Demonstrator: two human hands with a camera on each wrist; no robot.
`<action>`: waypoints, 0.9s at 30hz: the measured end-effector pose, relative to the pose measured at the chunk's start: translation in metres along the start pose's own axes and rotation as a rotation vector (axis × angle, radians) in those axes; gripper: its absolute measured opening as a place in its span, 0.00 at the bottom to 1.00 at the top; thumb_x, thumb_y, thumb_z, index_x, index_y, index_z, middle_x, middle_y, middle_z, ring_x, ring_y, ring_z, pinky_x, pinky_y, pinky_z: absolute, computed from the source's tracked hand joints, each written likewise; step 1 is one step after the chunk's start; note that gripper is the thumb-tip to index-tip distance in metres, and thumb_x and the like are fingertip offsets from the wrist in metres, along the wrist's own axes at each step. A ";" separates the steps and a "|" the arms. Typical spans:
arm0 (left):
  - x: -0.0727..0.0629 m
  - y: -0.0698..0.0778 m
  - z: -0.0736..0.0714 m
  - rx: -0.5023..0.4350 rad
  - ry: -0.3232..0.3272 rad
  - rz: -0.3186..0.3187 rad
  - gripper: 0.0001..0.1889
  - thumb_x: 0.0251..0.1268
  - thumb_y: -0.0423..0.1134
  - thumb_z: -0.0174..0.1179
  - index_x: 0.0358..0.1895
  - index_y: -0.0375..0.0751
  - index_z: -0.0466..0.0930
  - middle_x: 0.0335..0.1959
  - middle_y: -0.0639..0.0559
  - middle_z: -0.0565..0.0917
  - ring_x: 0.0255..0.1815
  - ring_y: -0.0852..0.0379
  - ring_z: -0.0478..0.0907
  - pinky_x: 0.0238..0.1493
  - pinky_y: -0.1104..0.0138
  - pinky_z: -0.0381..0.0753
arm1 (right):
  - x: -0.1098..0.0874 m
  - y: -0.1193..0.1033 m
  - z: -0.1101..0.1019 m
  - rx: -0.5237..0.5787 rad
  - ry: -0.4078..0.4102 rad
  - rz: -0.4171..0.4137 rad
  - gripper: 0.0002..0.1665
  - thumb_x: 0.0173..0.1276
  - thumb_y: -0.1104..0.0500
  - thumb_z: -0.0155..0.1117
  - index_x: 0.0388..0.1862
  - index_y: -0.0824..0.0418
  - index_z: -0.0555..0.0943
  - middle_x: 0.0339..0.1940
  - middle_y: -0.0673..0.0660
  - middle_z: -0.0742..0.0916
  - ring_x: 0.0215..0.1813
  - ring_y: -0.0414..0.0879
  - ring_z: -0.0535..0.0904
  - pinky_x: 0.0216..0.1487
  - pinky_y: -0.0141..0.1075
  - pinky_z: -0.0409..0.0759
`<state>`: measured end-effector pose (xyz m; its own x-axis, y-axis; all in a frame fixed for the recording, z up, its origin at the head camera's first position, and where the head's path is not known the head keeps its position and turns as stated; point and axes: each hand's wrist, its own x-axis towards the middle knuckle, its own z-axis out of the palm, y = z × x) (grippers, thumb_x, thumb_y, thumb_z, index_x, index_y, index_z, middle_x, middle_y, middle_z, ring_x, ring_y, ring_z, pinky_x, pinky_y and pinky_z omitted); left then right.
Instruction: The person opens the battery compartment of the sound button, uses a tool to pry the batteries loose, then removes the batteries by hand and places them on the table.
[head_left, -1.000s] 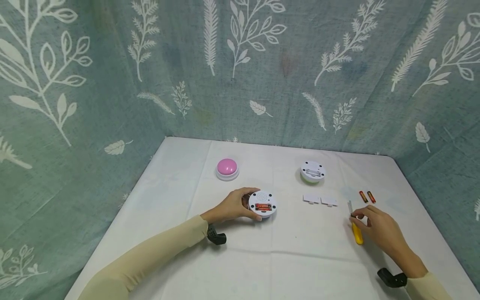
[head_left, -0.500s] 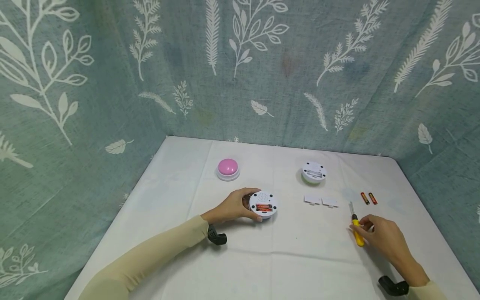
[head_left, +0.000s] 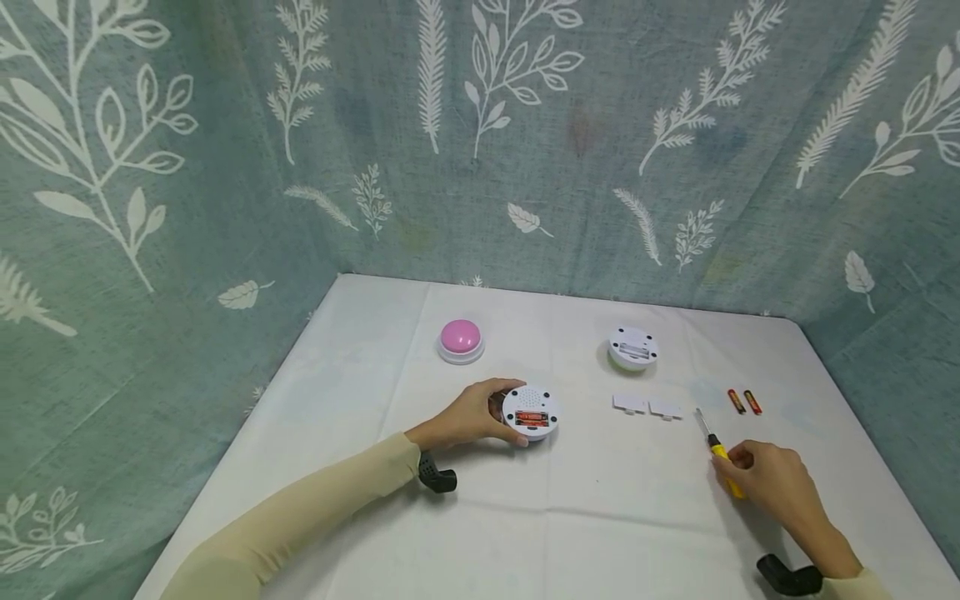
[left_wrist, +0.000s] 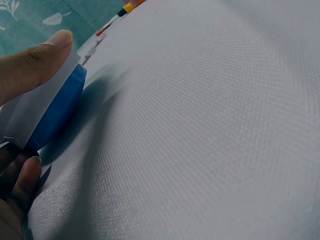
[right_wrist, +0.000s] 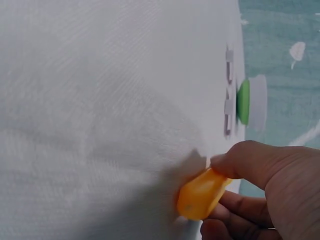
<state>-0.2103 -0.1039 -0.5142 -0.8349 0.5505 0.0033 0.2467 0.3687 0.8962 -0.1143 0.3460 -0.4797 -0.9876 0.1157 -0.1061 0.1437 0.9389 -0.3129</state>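
screwdriver [head_left: 718, 450] pinched in right grip [head_left: 775, 482]; upturned button [head_left: 531, 410] in left grip [head_left: 477, 412]

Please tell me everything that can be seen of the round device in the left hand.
The round device, seemingly plastic, is upside down: holed white base up, blue part below. Dark spots dot the base; its uncovered compartment holds two red batteries. The left hand grips its edge; whether the device touches the white cloth is unclear.

Even light brightens the white table [head_left: 600, 542], while the 2 wrist views look dimmer, softly shadowed.
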 end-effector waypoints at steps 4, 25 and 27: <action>0.002 0.000 0.000 0.010 -0.004 0.000 0.53 0.41 0.51 0.86 0.75 0.49 0.70 0.50 0.55 0.80 0.43 0.56 0.78 0.44 0.66 0.80 | 0.000 0.002 -0.003 0.001 0.004 0.022 0.22 0.65 0.53 0.73 0.39 0.74 0.83 0.28 0.58 0.84 0.29 0.48 0.75 0.26 0.39 0.73; 0.000 0.003 0.000 -0.015 -0.009 -0.016 0.53 0.40 0.49 0.86 0.75 0.49 0.70 0.50 0.54 0.80 0.42 0.56 0.77 0.43 0.67 0.81 | 0.012 -0.021 -0.009 0.033 0.296 -0.395 0.14 0.56 0.63 0.81 0.40 0.67 0.89 0.33 0.58 0.89 0.32 0.52 0.80 0.31 0.43 0.76; 0.000 0.003 0.000 -0.005 -0.009 -0.014 0.53 0.40 0.49 0.86 0.75 0.48 0.70 0.50 0.55 0.80 0.42 0.56 0.77 0.43 0.67 0.81 | 0.014 -0.025 -0.011 0.021 0.282 -0.407 0.14 0.56 0.63 0.82 0.40 0.66 0.89 0.34 0.59 0.89 0.32 0.51 0.80 0.32 0.42 0.77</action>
<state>-0.2096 -0.1029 -0.5110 -0.8338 0.5519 -0.0129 0.2327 0.3725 0.8984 -0.1322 0.3273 -0.4630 -0.9422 -0.1726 0.2873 -0.2585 0.9198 -0.2952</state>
